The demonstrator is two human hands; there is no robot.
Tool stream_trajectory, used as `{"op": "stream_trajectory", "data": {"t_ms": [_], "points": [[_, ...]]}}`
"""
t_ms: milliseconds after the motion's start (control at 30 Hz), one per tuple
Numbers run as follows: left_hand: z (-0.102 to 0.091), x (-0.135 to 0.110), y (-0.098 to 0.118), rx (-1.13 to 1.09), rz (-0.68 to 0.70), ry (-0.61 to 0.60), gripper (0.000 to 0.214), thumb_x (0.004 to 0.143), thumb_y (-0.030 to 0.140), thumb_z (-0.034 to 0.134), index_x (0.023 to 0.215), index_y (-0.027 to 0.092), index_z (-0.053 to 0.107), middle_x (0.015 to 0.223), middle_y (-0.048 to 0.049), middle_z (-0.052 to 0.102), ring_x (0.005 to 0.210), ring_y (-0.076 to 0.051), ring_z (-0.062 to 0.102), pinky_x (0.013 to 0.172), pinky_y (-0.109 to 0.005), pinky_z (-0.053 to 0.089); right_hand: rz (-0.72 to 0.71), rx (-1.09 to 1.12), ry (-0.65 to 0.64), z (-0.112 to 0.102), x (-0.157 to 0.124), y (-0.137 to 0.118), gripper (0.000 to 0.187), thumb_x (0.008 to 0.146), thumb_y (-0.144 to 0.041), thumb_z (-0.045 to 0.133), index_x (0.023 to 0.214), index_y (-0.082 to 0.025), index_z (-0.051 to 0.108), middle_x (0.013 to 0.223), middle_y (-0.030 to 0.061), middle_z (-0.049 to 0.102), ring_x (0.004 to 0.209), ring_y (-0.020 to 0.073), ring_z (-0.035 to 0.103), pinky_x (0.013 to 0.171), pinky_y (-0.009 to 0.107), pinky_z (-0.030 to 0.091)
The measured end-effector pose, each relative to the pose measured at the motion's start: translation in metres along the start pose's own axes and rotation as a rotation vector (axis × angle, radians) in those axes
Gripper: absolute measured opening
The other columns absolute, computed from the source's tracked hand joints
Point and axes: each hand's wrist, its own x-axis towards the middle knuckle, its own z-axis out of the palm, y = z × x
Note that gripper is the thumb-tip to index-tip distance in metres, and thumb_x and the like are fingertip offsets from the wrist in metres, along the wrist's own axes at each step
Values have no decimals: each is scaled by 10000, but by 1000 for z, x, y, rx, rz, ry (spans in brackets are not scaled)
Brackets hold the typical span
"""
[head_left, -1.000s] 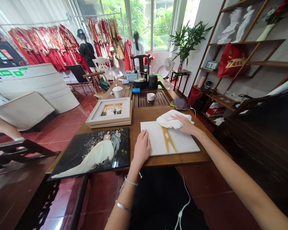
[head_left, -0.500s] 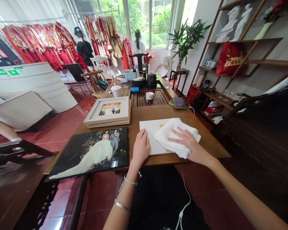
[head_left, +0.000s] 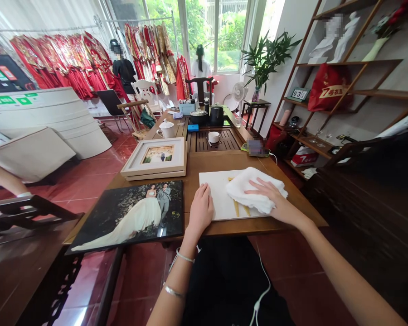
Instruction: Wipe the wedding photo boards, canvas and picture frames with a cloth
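A white rectangular board (head_left: 221, 201) with yellow strips or markings lies flat near the table's front edge. My left hand (head_left: 201, 206) holds its left edge, fingers close together and slightly bent. Over the board's right half, my right hand (head_left: 270, 194) presses and grips a bunched white towel (head_left: 250, 181), its fingers spread across the cloth. The towel hides part of the yellow marks. To the left lies a glossy wedding photo panel (head_left: 136, 217), jutting past the table edge. Behind that, white-framed pictures (head_left: 129, 165) are stacked, the top one holding a small photo.
Farther along the wooden table (head_left: 204, 160) stand a lidded white cup (head_left: 167, 130), a tea tray (head_left: 229, 142) with a white cup (head_left: 214, 136), and a phone (head_left: 255, 148) on a cable. A shelf (head_left: 347, 63) rises on the right. Two people stand near red garments (head_left: 153, 54).
My right hand has slid the towel slightly to the right, uncovering more of the yellow marks. My left hand stays at the board's left edge. The view has shifted slightly.
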Motion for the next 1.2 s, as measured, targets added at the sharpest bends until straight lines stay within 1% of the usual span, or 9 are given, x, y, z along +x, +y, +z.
{"op": "stream_trajectory", "data": {"t_ms": [100,233,400,567,733,867,967,1067,1200], "points": [[-1,0,1,-4,-3,5,451,899,166,363,1318,59,489,1408,-180,477,1360,-259,385,1149,-433,312,66,-44,46,9,34,9,454,808,-226,474,1238,-284,610,1457,40,440,1402,309,241,1109,593,172],[0,-1,0,-2,1,12,447,902,177,356,1314,76,497,1404,-171,485,1350,-264,398,1141,-446,323,177,-78,43,17,73,9,508,762,-168,483,1250,-247,603,1454,71,441,1392,330,255,1103,589,178],[-1,-1,1,1,-1,14,453,900,171,353,1317,61,491,1407,-179,480,1352,-269,391,1143,-452,318,186,-75,49,23,95,-4,501,767,-166,484,1253,-196,602,1418,105,482,1377,358,272,1090,614,175],[-1,-1,2,-8,-18,12,455,896,166,364,1325,71,485,1406,-176,480,1353,-263,392,1144,-449,318,45,-56,11,24,76,-18,595,699,-95,496,1264,-256,590,1395,54,516,1384,320,266,1097,604,166],[0,-1,2,-6,-19,16,450,897,165,368,1321,77,489,1409,-173,478,1355,-264,390,1142,-445,321,-109,-53,-12,18,30,-34,553,729,-101,495,1246,-271,596,1437,43,467,1404,320,213,1093,632,135],[0,-1,2,2,-10,9,456,893,156,366,1325,64,481,1412,-178,473,1359,-265,384,1141,-444,324,-165,-50,-91,7,-12,-52,534,782,-130,518,1283,-312,554,1480,9,407,1426,288,158,1118,603,115],[0,-1,2,1,-17,13,454,898,160,360,1326,63,479,1414,-177,471,1363,-265,379,1142,-452,322,-194,-28,-155,-3,-32,-61,502,811,-170,545,1285,-334,548,1497,-11,380,1432,283,136,1134,589,89],[0,-1,3,-5,-26,15,453,899,162,357,1326,78,482,1417,-169,471,1362,-263,382,1138,-459,327,-199,22,-187,-9,-36,-59,414,838,-216,548,1233,-332,588,1478,-11,412,1426,282,168,1141,574,100],[-1,-1,3,-5,-24,12,450,894,159,363,1319,87,493,1412,-166,477,1354,-263,396,1136,-458,331,-167,50,-151,-8,-21,-46,344,841,-232,542,1163,-309,634,1430,4,478,1410,280,223,1134,556,167]]}}
